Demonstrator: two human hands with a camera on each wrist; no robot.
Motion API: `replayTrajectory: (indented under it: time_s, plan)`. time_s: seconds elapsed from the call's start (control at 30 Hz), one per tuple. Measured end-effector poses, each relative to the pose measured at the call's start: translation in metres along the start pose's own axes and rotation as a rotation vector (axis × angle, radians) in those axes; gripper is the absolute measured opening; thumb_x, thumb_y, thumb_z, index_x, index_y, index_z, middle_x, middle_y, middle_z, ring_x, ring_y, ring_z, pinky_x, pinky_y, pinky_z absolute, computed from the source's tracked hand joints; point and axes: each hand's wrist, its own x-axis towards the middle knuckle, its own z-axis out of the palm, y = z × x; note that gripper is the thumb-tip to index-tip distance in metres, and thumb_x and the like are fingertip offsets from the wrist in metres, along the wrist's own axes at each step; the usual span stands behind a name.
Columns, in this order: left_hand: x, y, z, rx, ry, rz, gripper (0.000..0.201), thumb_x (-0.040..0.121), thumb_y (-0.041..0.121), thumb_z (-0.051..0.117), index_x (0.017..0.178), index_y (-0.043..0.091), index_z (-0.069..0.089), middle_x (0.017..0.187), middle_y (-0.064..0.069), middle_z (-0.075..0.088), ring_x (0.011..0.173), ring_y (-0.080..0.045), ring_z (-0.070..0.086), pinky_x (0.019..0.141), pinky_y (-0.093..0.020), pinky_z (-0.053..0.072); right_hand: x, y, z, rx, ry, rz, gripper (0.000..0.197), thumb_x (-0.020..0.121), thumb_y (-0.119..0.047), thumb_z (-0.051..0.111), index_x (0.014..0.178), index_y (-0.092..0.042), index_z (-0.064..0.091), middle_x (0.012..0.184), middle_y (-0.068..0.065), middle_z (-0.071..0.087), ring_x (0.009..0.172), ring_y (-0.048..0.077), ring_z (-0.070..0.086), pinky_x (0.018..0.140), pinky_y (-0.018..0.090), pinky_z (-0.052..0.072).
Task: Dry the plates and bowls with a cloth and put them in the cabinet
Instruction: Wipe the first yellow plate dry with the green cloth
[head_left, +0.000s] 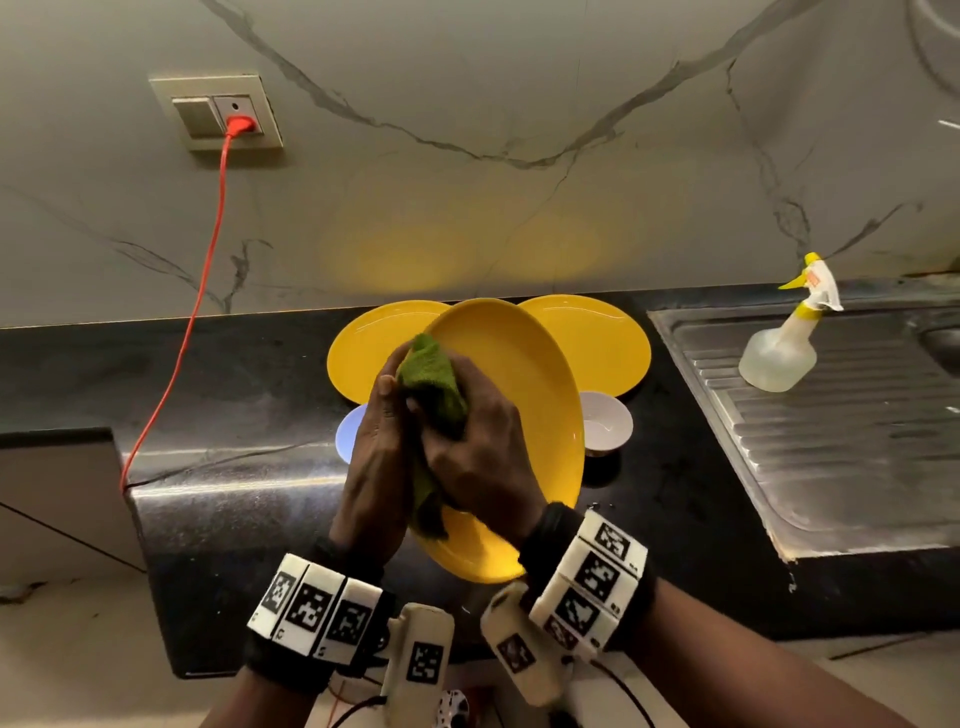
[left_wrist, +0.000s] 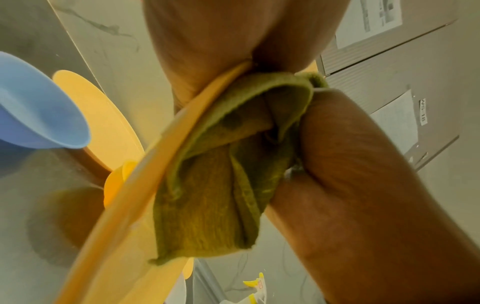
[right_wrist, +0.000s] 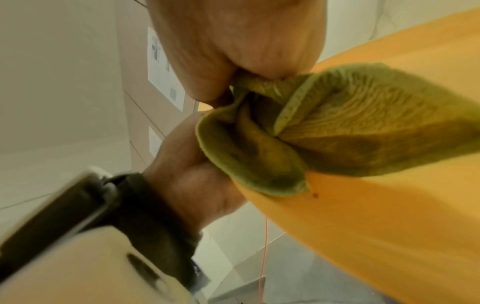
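Observation:
I hold a yellow plate (head_left: 524, 374) tilted on edge above the black counter (head_left: 218, 374). My left hand (head_left: 382, 441) grips its left rim, thumb up beside a green cloth (head_left: 434, 382). My right hand (head_left: 475, 447) clutches the bunched cloth and presses it on the plate's face. In the left wrist view the plate rim (left_wrist: 155, 164) runs between my left hand (left_wrist: 207, 45) and the cloth (left_wrist: 207, 205). In the right wrist view my right hand (right_wrist: 246, 45) pinches the cloth (right_wrist: 350, 131) against the plate (right_wrist: 376, 226). Two more yellow plates (head_left: 358, 353) (head_left: 602, 343), a blue bowl (head_left: 347, 431) and a white bowl (head_left: 605, 423) sit on the counter.
A steel sink drainboard (head_left: 831, 431) lies to the right with a spray bottle (head_left: 784, 343) on it. An orange cable (head_left: 208, 270) hangs from a wall socket (head_left: 223, 111) down over the counter's left edge. The marble wall stands right behind the plates.

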Motion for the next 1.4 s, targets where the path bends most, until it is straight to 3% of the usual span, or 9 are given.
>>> replayTrajectory:
  time_s: [0.07, 0.23, 0.4, 0.6, 0.73, 0.9, 1.07, 1.17, 1.4]
  plan:
    - [-0.002, 0.001, -0.001, -0.036, -0.011, -0.052, 0.092, 0.076, 0.073, 0.052, 0.146, 0.014, 0.04, 0.137, -0.01, 0.057, 0.129, -0.023, 0.055, 0.101, -0.03, 0.05, -0.007, -0.001, 0.003, 0.024, -0.044, -0.036, 0.053, 0.08, -0.004, 0.064, 0.133, -0.008, 0.057, 0.125, 0.007, 0.065, 0.117, 0.016, 0.059, 0.101, 0.025, 0.047]
    - [0.001, -0.001, -0.007, 0.04, 0.021, 0.015, 0.063, 0.089, 0.058, 0.033, 0.142, 0.027, 0.044, 0.136, 0.0, 0.06, 0.126, -0.018, 0.059, 0.102, -0.036, 0.051, 0.026, 0.003, -0.004, -0.09, 0.087, -0.104, 0.025, 0.088, -0.013, 0.071, 0.111, -0.009, 0.062, 0.099, 0.005, 0.068, 0.088, 0.016, 0.063, 0.078, 0.025, 0.052]
    - [0.001, -0.002, -0.013, 0.048, 0.025, 0.038, 0.059, 0.088, 0.067, 0.043, 0.139, 0.038, 0.048, 0.143, -0.003, 0.056, 0.126, -0.021, 0.058, 0.102, -0.047, 0.051, 0.056, 0.016, -0.023, -0.192, 0.243, -0.046, 0.024, 0.087, -0.015, 0.073, 0.106, -0.006, 0.062, 0.091, -0.001, 0.063, 0.081, 0.012, 0.057, 0.07, 0.001, 0.039]
    - [0.005, 0.0, -0.015, 0.023, 0.018, 0.058, 0.05, 0.104, 0.033, 0.031, 0.147, 0.01, 0.043, 0.134, -0.011, 0.062, 0.122, -0.025, 0.061, 0.091, -0.031, 0.057, 0.027, -0.009, -0.006, -0.037, -0.041, -0.189, 0.025, 0.082, 0.0, 0.069, 0.106, -0.003, 0.063, 0.096, 0.009, 0.067, 0.087, 0.021, 0.063, 0.073, 0.035, 0.054]
    - [0.005, 0.008, -0.017, 0.037, 0.012, 0.079, 0.043, 0.103, 0.045, 0.034, 0.139, 0.027, 0.05, 0.137, -0.006, 0.061, 0.123, -0.026, 0.061, 0.095, -0.042, 0.055, 0.057, -0.005, -0.027, -0.165, 0.082, -0.188, 0.024, 0.082, -0.002, 0.072, 0.104, -0.004, 0.064, 0.09, 0.001, 0.066, 0.077, 0.006, 0.057, 0.066, 0.005, 0.041]
    - [0.0, 0.009, -0.02, 0.107, 0.006, 0.177, 0.046, 0.093, 0.061, 0.043, 0.134, 0.041, 0.051, 0.14, 0.007, 0.059, 0.128, -0.017, 0.057, 0.101, -0.043, 0.051, 0.077, 0.03, -0.065, -0.317, 0.272, 0.017, 0.022, 0.083, -0.009, 0.073, 0.103, -0.005, 0.063, 0.084, -0.003, 0.06, 0.074, 0.014, 0.055, 0.058, 0.01, 0.037]
    - [0.002, 0.005, -0.019, 0.102, -0.012, 0.199, 0.045, 0.094, 0.055, 0.042, 0.136, 0.038, 0.049, 0.133, 0.014, 0.063, 0.123, -0.015, 0.06, 0.093, -0.032, 0.056, 0.062, 0.02, -0.047, -0.286, 0.22, -0.126, 0.031, 0.08, -0.015, 0.07, 0.109, -0.004, 0.066, 0.097, 0.006, 0.069, 0.085, 0.011, 0.058, 0.075, 0.009, 0.042]
    - [0.007, 0.006, -0.022, 0.108, -0.013, 0.182, 0.07, 0.075, 0.082, 0.054, 0.133, 0.041, 0.052, 0.129, 0.014, 0.065, 0.118, -0.015, 0.063, 0.083, -0.028, 0.059, 0.057, 0.009, -0.035, -0.315, 0.08, -0.266, 0.041, 0.079, -0.013, 0.078, 0.117, -0.002, 0.067, 0.113, 0.012, 0.069, 0.104, 0.019, 0.062, 0.094, 0.014, 0.042]
    - [0.007, 0.014, -0.025, 0.148, 0.015, 0.224, 0.049, 0.092, 0.059, 0.043, 0.135, 0.037, 0.05, 0.129, 0.018, 0.064, 0.118, -0.009, 0.062, 0.09, -0.03, 0.058, 0.077, 0.028, -0.073, -0.51, -0.004, -0.245, 0.041, 0.084, -0.025, 0.076, 0.121, -0.009, 0.066, 0.116, 0.007, 0.067, 0.101, 0.019, 0.064, 0.086, 0.031, 0.054]
